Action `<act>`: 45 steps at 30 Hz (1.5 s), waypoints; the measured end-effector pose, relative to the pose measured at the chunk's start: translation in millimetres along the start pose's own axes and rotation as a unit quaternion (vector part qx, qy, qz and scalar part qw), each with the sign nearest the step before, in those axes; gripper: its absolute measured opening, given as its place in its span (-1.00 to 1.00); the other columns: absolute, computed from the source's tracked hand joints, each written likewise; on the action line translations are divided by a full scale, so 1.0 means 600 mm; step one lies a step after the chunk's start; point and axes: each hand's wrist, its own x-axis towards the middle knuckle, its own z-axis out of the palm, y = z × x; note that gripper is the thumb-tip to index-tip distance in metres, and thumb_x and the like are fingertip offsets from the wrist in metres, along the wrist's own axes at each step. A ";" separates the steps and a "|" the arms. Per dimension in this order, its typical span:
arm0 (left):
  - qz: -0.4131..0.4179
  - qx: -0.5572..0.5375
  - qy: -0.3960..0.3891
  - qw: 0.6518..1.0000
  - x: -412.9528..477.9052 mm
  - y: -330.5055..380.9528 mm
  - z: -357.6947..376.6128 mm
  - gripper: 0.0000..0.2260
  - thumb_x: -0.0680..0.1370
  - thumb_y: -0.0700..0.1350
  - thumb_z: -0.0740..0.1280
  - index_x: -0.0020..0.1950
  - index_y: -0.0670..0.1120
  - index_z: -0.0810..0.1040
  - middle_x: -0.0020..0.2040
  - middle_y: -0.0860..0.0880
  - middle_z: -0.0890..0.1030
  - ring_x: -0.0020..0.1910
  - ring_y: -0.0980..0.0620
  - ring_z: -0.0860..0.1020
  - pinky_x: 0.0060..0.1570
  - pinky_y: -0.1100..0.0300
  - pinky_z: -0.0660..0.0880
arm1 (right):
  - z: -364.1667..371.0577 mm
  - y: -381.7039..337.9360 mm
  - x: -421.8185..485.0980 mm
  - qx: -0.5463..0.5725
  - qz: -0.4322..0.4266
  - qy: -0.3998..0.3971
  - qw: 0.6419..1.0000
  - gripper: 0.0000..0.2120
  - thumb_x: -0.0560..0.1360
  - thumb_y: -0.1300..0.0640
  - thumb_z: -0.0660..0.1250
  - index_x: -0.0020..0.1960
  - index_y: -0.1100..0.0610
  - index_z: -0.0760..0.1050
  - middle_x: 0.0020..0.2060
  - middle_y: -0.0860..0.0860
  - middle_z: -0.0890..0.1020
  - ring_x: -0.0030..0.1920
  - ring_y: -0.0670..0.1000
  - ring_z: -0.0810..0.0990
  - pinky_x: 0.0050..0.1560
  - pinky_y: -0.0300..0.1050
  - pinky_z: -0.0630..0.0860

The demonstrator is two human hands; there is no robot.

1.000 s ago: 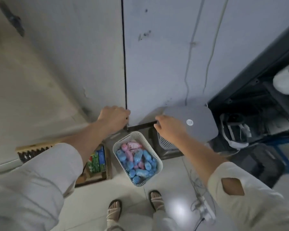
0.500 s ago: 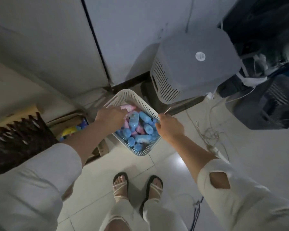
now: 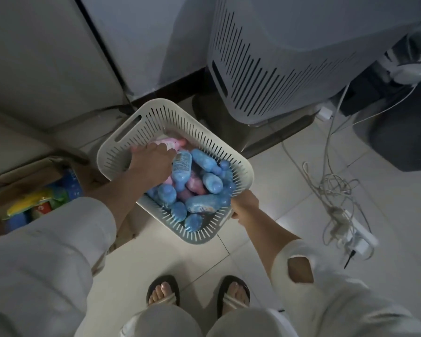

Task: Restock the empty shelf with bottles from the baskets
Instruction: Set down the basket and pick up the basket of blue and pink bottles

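Head view: left hand (image 3: 151, 164) is down among the bottles (image 3: 204, 203) in the white basket (image 3: 164, 104), grip unclear; right hand (image 3: 244, 206) clamps the basket's near rim, grey slatted unit (image 3: 265, 69) just behind it.

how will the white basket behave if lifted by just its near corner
Probably heavy for its size: the white basket is piled with bottles. Lifted at the corner the right hand holds, it would likely tilt, and the rounded, loose bottles could roll. Its thin slotted walls may flex.
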 end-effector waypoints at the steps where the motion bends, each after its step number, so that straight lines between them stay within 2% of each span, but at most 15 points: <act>1: 0.000 0.006 0.005 1.000 0.007 -0.002 0.007 -0.63 0.53 0.00 0.21 0.34 0.02 0.37 0.28 -0.08 0.44 0.27 -0.11 0.39 0.24 -0.10 0.35 | 0.003 0.003 0.008 0.022 0.009 0.000 1.000 -0.74 0.53 0.09 0.21 0.10 0.23 0.52 0.00 0.16 0.65 -0.02 0.17 0.66 0.03 0.05 0.61; 5: -0.005 0.041 0.039 0.998 0.022 -0.018 0.017 -0.57 0.54 0.00 0.21 0.41 0.00 0.33 0.40 -0.09 0.33 0.38 -0.11 0.27 0.34 -0.03 0.25 | 0.004 0.006 0.013 0.152 0.054 -0.011 0.987 -0.80 0.55 0.12 0.23 0.03 0.25 0.49 -0.12 0.21 0.65 -0.21 0.18 0.68 -0.23 0.06 0.66; 8: -0.040 0.035 0.077 0.996 0.028 -0.042 0.022 -0.52 0.49 -0.06 0.28 0.41 -0.01 0.33 0.46 -0.16 0.20 0.44 -0.20 0.16 0.37 -0.13 0.19 | 0.000 0.009 0.021 0.131 0.026 0.014 0.991 -0.75 0.53 0.10 0.24 0.10 0.25 0.45 -0.04 0.22 0.63 -0.20 0.17 0.66 -0.39 -0.03 0.62; 12: -0.114 -0.012 0.078 0.990 0.045 -0.074 0.035 -0.40 0.48 -0.17 0.29 0.49 0.04 0.17 0.50 -0.24 0.06 0.43 -0.32 0.12 0.32 -0.26 0.18 | -0.006 0.005 0.047 0.081 -0.001 0.079 0.994 -0.69 0.51 0.11 0.22 0.19 0.26 0.40 0.03 0.23 0.61 -0.04 0.22 0.64 -0.11 0.09 0.63; 15: -0.196 -0.146 0.076 0.967 0.069 -0.086 0.042 -0.28 0.47 -0.19 0.33 0.53 0.00 0.02 0.42 -0.27 0.22 0.35 -0.33 0.28 0.26 -0.25 0.30 | -0.008 -0.002 0.055 0.070 -0.020 0.115 0.991 -0.72 0.52 0.14 0.18 0.19 0.23 0.34 0.05 0.22 0.58 -0.01 0.26 0.63 0.00 0.14 0.60; 17: -0.239 -0.202 0.073 0.947 0.082 -0.098 0.045 -0.35 0.47 -0.20 0.33 0.49 -0.13 0.11 0.34 -0.31 0.34 0.31 -0.34 0.34 0.24 -0.20 0.33 | -0.005 -0.004 0.059 0.077 -0.021 0.128 0.989 -0.73 0.53 0.14 0.19 0.19 0.21 0.31 0.07 0.19 0.56 0.01 0.28 0.61 0.04 0.21 0.58; 20: -0.262 -0.277 0.049 0.923 0.087 -0.130 0.053 -0.61 0.53 -0.15 0.26 0.33 -0.22 0.35 0.25 -0.33 0.45 0.23 -0.33 0.44 0.24 -0.13 0.39 | -0.004 0.003 0.056 0.076 -0.027 0.136 0.987 -0.75 0.54 0.11 0.19 0.17 0.19 0.32 0.06 0.18 0.55 0.00 0.26 0.60 0.01 0.20 0.59; 24: -0.265 -0.358 0.028 0.895 0.074 -0.134 0.055 -0.63 0.57 -0.07 0.25 0.28 -0.25 0.33 0.24 -0.31 0.48 0.22 -0.29 0.46 0.22 -0.08 0.39 | -0.006 0.017 0.053 0.136 -0.020 0.117 0.984 -0.82 0.60 0.06 0.11 -0.01 0.16 0.37 -0.02 0.19 0.58 -0.08 0.24 0.63 -0.05 0.14 0.62; 26: -0.251 -0.379 0.021 0.890 0.064 -0.127 0.055 -0.60 0.58 0.01 0.23 0.29 -0.23 0.35 0.22 -0.27 0.50 0.20 -0.27 0.48 0.19 -0.06 0.39 | -0.004 0.021 0.051 0.150 -0.023 0.111 0.982 -0.74 0.60 -0.02 0.14 -0.03 0.18 0.39 -0.02 0.20 0.59 -0.04 0.25 0.63 -0.01 0.15 0.61; 29: -0.254 -0.392 0.014 0.884 0.038 -0.131 0.071 -0.44 0.49 0.31 0.11 0.26 -0.09 0.45 0.15 -0.22 0.57 0.10 -0.25 0.54 0.20 -0.09 0.43 | -0.011 0.029 0.048 0.101 -0.054 0.128 0.985 -0.55 0.59 -0.14 0.14 0.13 0.26 0.44 0.07 0.21 0.58 0.10 0.25 0.56 0.14 0.07 0.51; 33: -0.288 -0.418 0.000 0.862 -0.013 -0.111 0.093 -0.42 0.60 0.23 0.03 0.26 -0.23 0.48 0.13 -0.31 0.56 0.12 -0.28 0.52 0.17 -0.01 0.41 | -0.031 0.041 0.028 0.074 -0.057 0.138 0.986 -0.52 0.64 -0.10 0.01 0.20 0.29 0.42 0.12 0.24 0.55 0.12 0.23 0.52 0.00 -0.08 0.36; 35: -0.306 -0.422 0.001 0.854 -0.036 -0.099 0.085 -0.37 0.58 0.25 0.02 0.16 -0.28 0.53 0.08 -0.33 0.58 0.07 -0.28 0.55 0.10 0.01 0.43 | -0.045 0.043 0.005 0.082 -0.049 0.151 0.984 -0.52 0.65 -0.10 -0.04 0.19 0.28 0.43 0.09 0.22 0.55 0.02 0.20 0.51 -0.04 -0.09 0.34; 37: -0.333 -0.437 0.013 0.835 -0.059 -0.085 0.054 -0.41 0.59 0.21 0.08 0.14 -0.32 0.53 0.08 -0.34 0.58 0.09 -0.28 0.54 0.08 0.02 0.44 | -0.063 0.047 -0.024 0.091 -0.045 0.164 0.981 -0.52 0.66 -0.08 -0.05 0.18 0.28 0.43 0.02 0.20 0.54 -0.08 0.14 0.45 -0.06 -0.10 0.33; 41: -0.300 -0.419 0.031 0.856 -0.109 -0.062 -0.060 -0.50 0.65 0.05 0.05 0.16 -0.37 0.53 0.12 -0.37 0.56 0.15 -0.30 0.51 0.16 0.00 0.39 | -0.117 0.044 -0.111 0.094 -0.058 0.180 0.977 -0.51 0.66 -0.08 -0.06 0.14 0.29 0.43 0.02 0.22 0.54 -0.11 0.11 0.42 -0.08 -0.10 0.33; 45: -0.289 -0.410 0.045 0.864 -0.163 -0.064 -0.189 -0.43 0.64 0.12 -0.03 0.17 -0.33 0.53 0.16 -0.39 0.54 0.19 -0.31 0.48 0.19 0.00 0.37 | -0.200 0.017 -0.223 0.103 -0.080 0.190 0.973 -0.50 0.66 -0.07 -0.08 0.14 0.28 0.45 -0.03 0.18 0.53 -0.06 0.13 0.47 -0.04 -0.11 0.33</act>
